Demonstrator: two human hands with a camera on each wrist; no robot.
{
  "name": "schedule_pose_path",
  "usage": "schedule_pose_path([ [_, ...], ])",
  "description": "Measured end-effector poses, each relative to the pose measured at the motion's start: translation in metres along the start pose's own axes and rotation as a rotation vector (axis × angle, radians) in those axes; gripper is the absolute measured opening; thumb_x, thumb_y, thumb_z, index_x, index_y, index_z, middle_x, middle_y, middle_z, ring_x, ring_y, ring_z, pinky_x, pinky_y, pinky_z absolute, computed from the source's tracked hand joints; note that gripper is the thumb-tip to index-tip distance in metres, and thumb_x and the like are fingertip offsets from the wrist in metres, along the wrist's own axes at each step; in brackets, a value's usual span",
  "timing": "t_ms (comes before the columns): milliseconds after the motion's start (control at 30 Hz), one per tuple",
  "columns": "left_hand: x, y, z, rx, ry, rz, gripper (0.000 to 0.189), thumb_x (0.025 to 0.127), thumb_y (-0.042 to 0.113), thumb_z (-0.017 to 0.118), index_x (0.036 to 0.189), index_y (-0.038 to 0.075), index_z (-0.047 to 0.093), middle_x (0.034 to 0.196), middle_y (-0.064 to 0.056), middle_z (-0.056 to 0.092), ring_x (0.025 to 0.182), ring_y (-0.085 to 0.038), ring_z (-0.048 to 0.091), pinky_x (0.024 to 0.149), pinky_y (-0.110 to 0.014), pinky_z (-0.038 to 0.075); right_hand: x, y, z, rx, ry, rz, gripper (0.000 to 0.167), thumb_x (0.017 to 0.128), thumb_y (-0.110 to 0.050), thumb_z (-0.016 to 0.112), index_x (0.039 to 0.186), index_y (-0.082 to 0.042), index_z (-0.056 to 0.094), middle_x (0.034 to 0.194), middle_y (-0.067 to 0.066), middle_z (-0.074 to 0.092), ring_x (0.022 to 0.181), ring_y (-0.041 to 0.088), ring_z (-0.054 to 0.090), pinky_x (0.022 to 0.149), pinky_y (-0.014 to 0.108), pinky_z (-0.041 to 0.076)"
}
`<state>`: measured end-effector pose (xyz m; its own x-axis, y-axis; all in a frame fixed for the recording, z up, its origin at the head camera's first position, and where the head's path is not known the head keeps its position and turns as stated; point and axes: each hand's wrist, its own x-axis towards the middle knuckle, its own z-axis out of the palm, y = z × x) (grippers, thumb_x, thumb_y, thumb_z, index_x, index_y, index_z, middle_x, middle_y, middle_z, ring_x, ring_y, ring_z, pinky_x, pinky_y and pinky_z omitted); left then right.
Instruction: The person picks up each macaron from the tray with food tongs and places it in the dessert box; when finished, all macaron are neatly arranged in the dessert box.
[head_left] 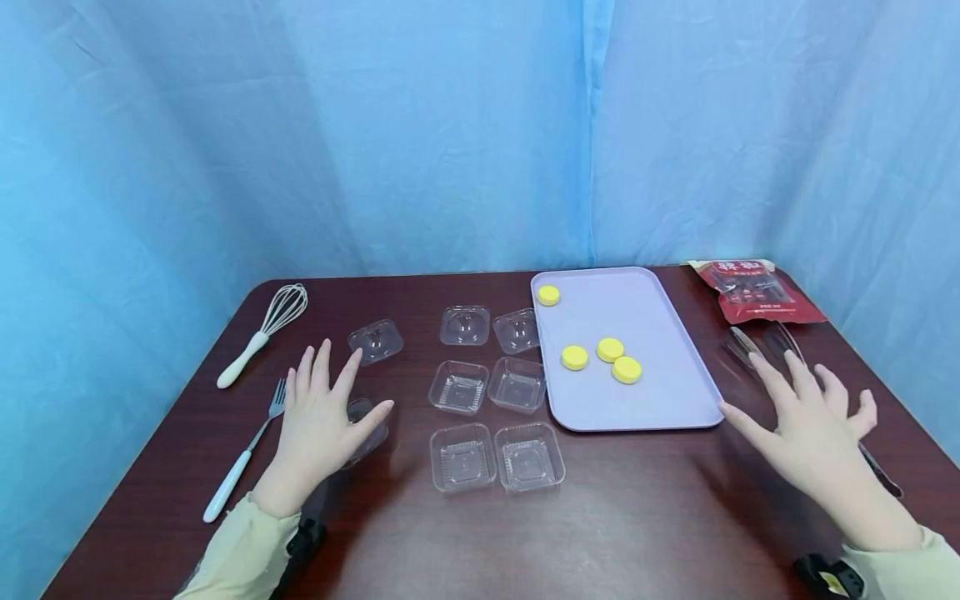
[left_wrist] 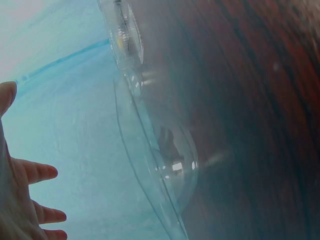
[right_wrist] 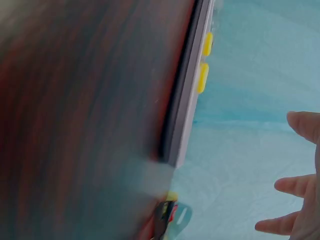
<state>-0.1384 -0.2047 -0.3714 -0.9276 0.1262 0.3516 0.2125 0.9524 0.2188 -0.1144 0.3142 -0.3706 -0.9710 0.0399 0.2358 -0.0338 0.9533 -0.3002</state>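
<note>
My left hand [head_left: 318, 425] hovers with spread, straight fingers over the left part of the table and holds nothing. It partly covers a clear plastic lid [head_left: 369, 435], whose dome [left_wrist: 182, 165] shows large in the left wrist view. Another clear lid [head_left: 377, 342] lies just beyond its fingertips. My right hand [head_left: 806, 425], fingers apart and nothing in them, is raised at the right. Under it are metal tongs [head_left: 741, 345], largely hidden. Its thumb overlaps the near right corner of the lilac tray [head_left: 660, 333], which carries several yellow discs [head_left: 627, 370].
Several clear square containers [head_left: 462, 458] stand mid-table, with two domed lids [head_left: 465, 325] behind them. A whisk [head_left: 251, 354] and a fork [head_left: 236, 479] lie at the left. At the far right is a red packet [head_left: 765, 292]. Blue curtains [head_left: 450, 133] enclose the table.
</note>
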Motion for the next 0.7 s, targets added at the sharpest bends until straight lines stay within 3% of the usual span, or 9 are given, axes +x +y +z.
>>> schedule_pose_path([
  [167,-0.001,0.006,-0.001,-0.02,0.009,0.008,0.081,0.078,0.051,0.069,0.139,0.005,0.044,0.147,-0.029,0.027,0.137,-0.047,0.019,0.109,-0.064,0.02,-0.001,0.014,0.0,0.057,0.047,-0.015,0.073,0.086,-0.048,0.061,0.143,-0.007,0.036,0.142,0.033,0.028,0.123,0.055,0.02,0.092,0.075,0.001],
  [367,-0.006,0.016,-0.002,-0.086,-0.044,-0.005,0.079,0.077,0.05,0.072,0.138,0.006,0.047,0.147,-0.026,0.03,0.136,-0.044,0.023,0.106,-0.064,0.028,-0.003,0.03,0.002,0.06,0.026,0.033,0.079,0.084,-0.049,0.064,0.143,-0.005,0.036,0.144,0.032,0.026,0.124,0.056,0.021,0.088,0.071,0.009],
  [533,-0.01,0.023,-0.001,-0.153,-0.075,0.019,0.077,0.076,0.046,0.074,0.137,0.008,0.049,0.146,-0.023,0.033,0.134,-0.043,0.029,0.102,-0.063,0.034,0.001,0.046,0.004,0.02,-0.031,0.087,0.086,0.083,-0.053,0.063,0.146,-0.005,0.029,0.141,0.035,0.026,0.118,0.059,0.024,0.08,0.074,0.017],
  [700,-0.013,0.031,0.002,-0.193,-0.121,0.053,0.081,0.072,0.05,0.077,0.137,0.011,0.049,0.145,-0.02,0.037,0.132,-0.039,0.035,0.096,-0.06,0.042,0.008,0.063,0.004,0.008,-0.151,0.164,0.093,0.084,-0.056,0.059,0.147,0.001,0.021,0.137,0.041,0.025,0.111,0.065,0.026,0.075,0.078,0.024],
])
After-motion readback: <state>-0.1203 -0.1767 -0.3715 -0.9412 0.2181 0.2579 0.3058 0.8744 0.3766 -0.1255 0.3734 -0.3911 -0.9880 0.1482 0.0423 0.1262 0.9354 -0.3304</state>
